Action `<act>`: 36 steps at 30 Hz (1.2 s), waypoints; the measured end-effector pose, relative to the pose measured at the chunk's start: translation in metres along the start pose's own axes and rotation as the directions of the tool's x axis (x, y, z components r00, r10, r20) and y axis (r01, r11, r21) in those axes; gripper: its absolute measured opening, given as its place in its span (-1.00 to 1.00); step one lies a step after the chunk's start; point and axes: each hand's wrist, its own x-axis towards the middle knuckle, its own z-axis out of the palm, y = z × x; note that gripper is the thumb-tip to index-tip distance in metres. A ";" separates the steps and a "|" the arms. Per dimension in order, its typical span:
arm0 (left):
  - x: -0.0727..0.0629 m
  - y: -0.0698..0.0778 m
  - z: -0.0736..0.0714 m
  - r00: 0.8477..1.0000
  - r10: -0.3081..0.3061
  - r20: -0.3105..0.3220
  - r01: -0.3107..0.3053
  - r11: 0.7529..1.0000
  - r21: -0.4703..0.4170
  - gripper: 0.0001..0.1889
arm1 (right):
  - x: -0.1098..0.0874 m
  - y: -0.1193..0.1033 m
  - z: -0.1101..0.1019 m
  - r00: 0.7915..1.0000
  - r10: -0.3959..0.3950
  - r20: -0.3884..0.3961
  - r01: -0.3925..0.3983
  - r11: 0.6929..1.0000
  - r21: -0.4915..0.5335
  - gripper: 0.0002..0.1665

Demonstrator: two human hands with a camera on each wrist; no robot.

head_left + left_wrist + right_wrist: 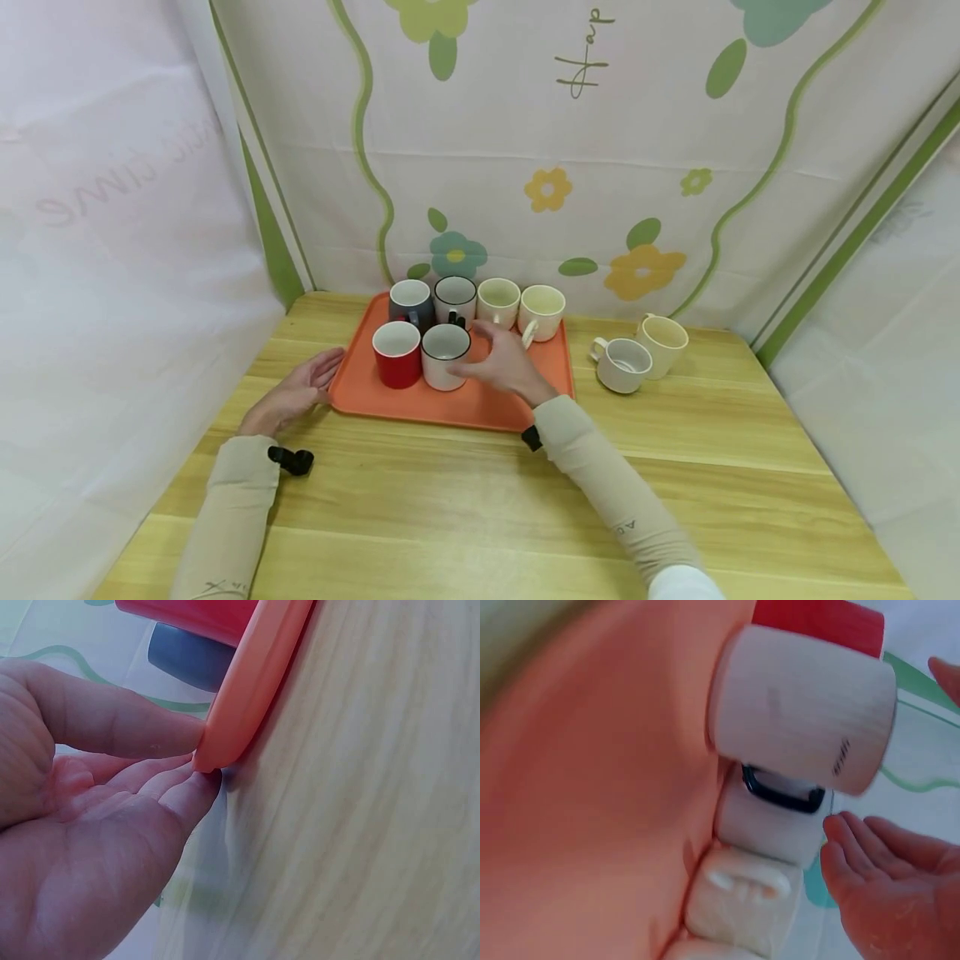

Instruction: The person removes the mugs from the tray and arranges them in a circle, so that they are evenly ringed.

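Note:
My left hand [296, 392] is at the left edge of an orange tray [480, 408]. Its thumb and fairly straight fingers touch the tray's rim [244, 697] in the left wrist view. My right hand [506, 362] hovers above the tray, fingers spread, beside a white mug with a black rim [444, 367]. In the right wrist view a gap shows between the fingers and that white mug [802, 705]. To its left stands a red mug [398, 367]. Behind stand a grey-blue mug [411, 304], another black-rimmed white mug [455, 300] and two cream mugs [498, 300].
On the wooden table [420, 517], right of the tray, stand a small white cup [624, 367] and a pale yellow mug [663, 343] close together. A floral-printed cloth [480, 167] hangs behind the table, with white cloth on both sides.

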 end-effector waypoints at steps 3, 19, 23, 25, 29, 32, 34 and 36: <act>0.000 0.001 0.000 1.000 0.002 0.004 -0.002 1.000 0.001 0.11 | 0.000 -0.002 0.014 0.998 0.031 -0.052 -0.031 0.999 0.008 0.15; 0.000 0.000 -0.002 1.000 0.000 0.000 0.000 1.000 0.017 0.11 | 0.015 -0.014 0.049 0.959 0.030 -0.282 -0.055 0.995 -0.082 -0.06; 0.000 0.000 -0.001 1.000 0.001 -0.002 -0.001 1.000 0.016 0.10 | 0.017 -0.014 0.049 0.961 0.052 -0.273 -0.084 0.991 -0.108 0.01; 0.001 -0.001 -0.001 1.000 -0.004 -0.008 0.004 1.000 0.013 0.10 | 0.019 -0.013 0.049 0.961 0.053 -0.270 -0.087 0.989 -0.116 0.01; 0.002 -0.003 0.000 1.000 -0.009 -0.010 0.009 1.000 0.012 0.08 | 0.019 -0.011 0.048 0.960 0.045 -0.277 -0.079 0.990 -0.113 -0.05; 0.002 -0.003 -0.001 1.000 -0.011 -0.010 0.011 1.000 0.010 0.08 | 0.016 -0.011 0.044 0.960 0.046 -0.275 -0.073 0.993 -0.090 -0.04; 0.002 -0.003 -0.001 1.000 -0.007 -0.008 0.007 1.000 0.011 0.08 | 0.013 -0.013 0.040 0.963 0.049 -0.265 -0.068 0.996 -0.062 -0.04; 0.002 -0.002 -0.001 1.000 -0.011 -0.012 0.011 1.000 0.008 0.08 | 0.009 -0.015 0.034 0.968 0.046 -0.247 -0.054 0.998 -0.026 -0.07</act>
